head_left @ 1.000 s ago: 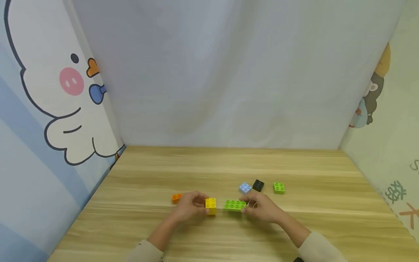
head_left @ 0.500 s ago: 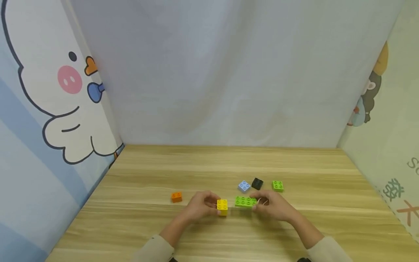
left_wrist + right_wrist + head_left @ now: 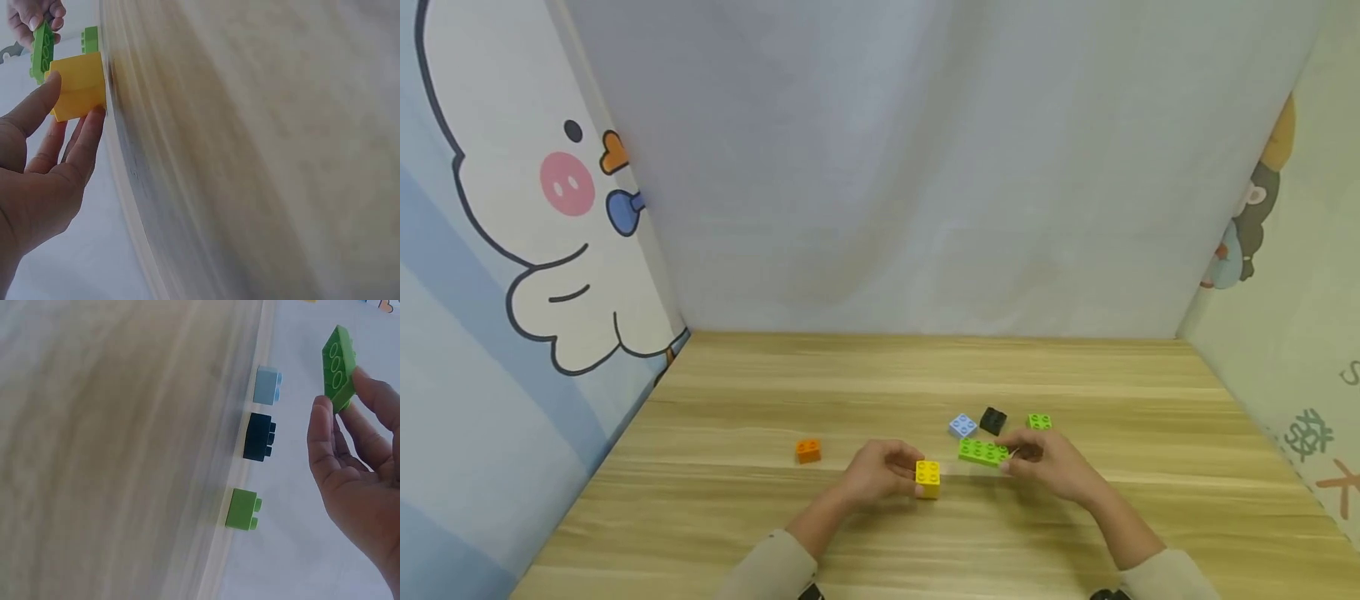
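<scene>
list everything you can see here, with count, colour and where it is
yellow brick: 1, yellow, on the table near centre, held by the left hand
long green brick: 1, green, lifted off the table, right of the yellow brick, pinched by the right hand
light blue brick: 1, light blue, on the table behind the long green brick
black brick: 1, black, right beside the light blue brick
small green brick: 1, green, right of the black brick
orange brick: 1, orange, alone to the left
table: 1, light wood
cartoon panels: 2, left and right sides
backdrop: 1, pale grey
left hand: 1
right hand: 1
</scene>
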{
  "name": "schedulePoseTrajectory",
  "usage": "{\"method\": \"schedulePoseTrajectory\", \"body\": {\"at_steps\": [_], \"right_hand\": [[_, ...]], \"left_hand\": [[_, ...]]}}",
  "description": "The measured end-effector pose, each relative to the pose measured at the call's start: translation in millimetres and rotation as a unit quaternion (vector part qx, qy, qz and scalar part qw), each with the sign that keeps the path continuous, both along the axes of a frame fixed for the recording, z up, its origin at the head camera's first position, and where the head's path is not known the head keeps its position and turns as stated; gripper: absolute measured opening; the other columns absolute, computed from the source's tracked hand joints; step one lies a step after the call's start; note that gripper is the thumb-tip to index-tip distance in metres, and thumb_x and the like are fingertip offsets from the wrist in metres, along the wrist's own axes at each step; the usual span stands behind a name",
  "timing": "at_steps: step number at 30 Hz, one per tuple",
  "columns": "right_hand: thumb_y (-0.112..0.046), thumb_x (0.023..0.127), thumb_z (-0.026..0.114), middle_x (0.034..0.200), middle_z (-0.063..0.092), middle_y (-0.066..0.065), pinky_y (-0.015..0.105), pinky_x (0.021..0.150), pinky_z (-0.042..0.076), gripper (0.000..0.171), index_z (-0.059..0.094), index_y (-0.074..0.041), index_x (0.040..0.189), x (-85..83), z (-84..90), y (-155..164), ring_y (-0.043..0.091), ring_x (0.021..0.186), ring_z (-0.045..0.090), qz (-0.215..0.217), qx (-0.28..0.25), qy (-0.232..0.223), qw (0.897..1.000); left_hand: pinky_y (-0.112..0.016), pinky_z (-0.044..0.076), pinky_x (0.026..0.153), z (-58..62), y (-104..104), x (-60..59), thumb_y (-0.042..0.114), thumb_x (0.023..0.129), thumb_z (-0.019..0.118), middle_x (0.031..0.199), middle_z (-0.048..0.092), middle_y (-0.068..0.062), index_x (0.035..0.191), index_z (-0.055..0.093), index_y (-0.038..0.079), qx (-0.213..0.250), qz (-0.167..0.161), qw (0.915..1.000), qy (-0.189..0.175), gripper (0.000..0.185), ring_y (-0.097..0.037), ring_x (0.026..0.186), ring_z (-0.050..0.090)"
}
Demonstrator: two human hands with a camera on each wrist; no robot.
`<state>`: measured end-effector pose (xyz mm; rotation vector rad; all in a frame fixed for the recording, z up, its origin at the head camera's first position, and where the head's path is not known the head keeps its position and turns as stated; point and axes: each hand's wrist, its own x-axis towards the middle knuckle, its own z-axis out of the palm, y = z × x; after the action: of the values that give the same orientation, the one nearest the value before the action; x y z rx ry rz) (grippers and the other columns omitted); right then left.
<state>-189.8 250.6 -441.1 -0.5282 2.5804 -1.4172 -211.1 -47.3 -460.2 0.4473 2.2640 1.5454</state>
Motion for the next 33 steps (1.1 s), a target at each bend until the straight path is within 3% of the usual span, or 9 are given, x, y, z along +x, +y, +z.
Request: {"method": "schedulePoseTrajectory", "body": {"at_steps": [9,15,33], "right_hand": [[-0.01,0.095,0.074,0.115,0.07,0.022,0.028,0.078,0.058,0.037,0.065,0.013,0.123,-1.3,0.4,2,0.026,0.1,0.068,-0.006,-0.01,-0.015,1.0],[-0.01,0.095,0.073,0.111,0.071,0.016,0.027,0.082,0.056,0.035,0.067,0.01,0.123,-3.7,-0.8,-1,0.023,0.098,0.065,-0.005,-0.002,-0.003,1.0],[-0.005,0.094,0.073,0.11,0.069,0.017,0.027,0.083,0.056,0.033,0.066,0.011,0.121,-10.5,-8.3,-34,0.014,0.092,0.062,0.044,-0.044,0.027,0.998]], "left_hand": [[-0.037,0.061,0.084,-2.2,9,-2.5,-0.009,0.079,0.084,0.1,0.072,-0.012,0.112,0.07,-0.008,0.002,0.004,1.0,-0.003,0.036,-0.023,0.092,0.071],[-0.036,0.061,0.084,-2.6,10,-3.6,-0.01,0.078,0.084,0.099,0.072,-0.011,0.112,0.07,-0.007,0.005,0.003,1.0,-0.008,0.036,-0.022,0.091,0.071],[-0.035,0.061,0.083,-1.3,10,-3.7,-0.011,0.078,0.082,0.1,0.073,-0.015,0.114,0.067,-0.011,0.014,-0.001,0.9998,-0.017,0.039,-0.026,0.094,0.074]]}}
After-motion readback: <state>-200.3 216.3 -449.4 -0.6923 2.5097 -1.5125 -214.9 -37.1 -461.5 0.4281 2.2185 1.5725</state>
